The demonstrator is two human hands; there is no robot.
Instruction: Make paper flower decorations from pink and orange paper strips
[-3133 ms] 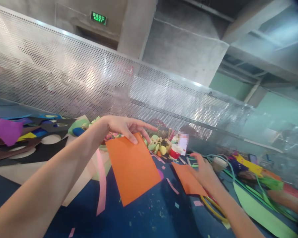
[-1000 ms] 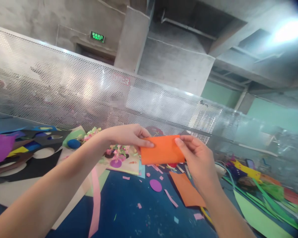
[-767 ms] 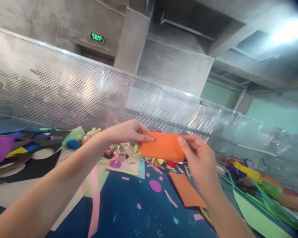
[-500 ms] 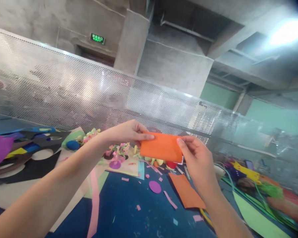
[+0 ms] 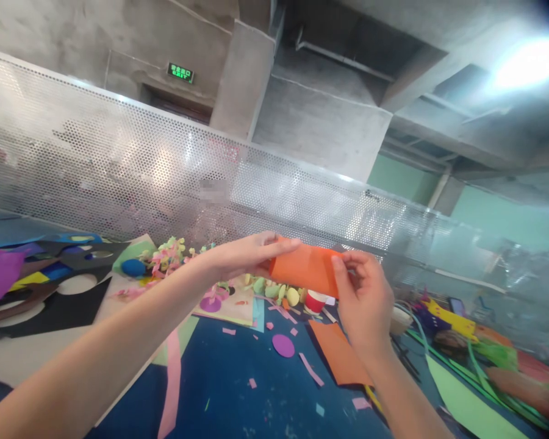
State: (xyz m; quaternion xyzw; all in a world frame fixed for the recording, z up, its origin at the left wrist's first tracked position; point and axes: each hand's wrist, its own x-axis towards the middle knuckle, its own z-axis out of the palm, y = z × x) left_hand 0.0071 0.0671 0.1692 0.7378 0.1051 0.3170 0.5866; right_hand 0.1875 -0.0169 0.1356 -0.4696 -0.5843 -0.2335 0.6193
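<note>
Orange paper (image 5: pixel 304 268), folded into a short band, is held in the air above the middle of the bench (image 5: pixel 238 408), clear of its blue top. The left hand (image 5: pixel 247 256) comes in from the left; its fingers (image 5: pixel 281 245) lie long over the paper's upper left edge with the thumb under it, clamped on that end. The right hand (image 5: pixel 363 299) takes the other end, its thumb pressed on the front face and its fingers curled behind, closed on the paper.

Near the front edge of the bench a pink strip (image 5: pixel 171 378) lies lengthwise, with small pink and green scraps scattered beside it. Under the hands, a purple disc (image 5: pixel 283 345) lies just left of a flat orange sheet (image 5: pixel 336 353), the two apart. Farther back, a red cup (image 5: pixel 315 302) stands next to a heap of green and yellow balls (image 5: pixel 279 292), below the held paper. Black and coloured sheets (image 5: pixel 41 299) cover the left side of the bench, and a long green sheet (image 5: pixel 466 396) lies toward the right edge. A perforated metal screen (image 5: pixel 119 164) runs along the far edge, with a green exit sign (image 5: pixel 180 72) on the wall behind it.
</note>
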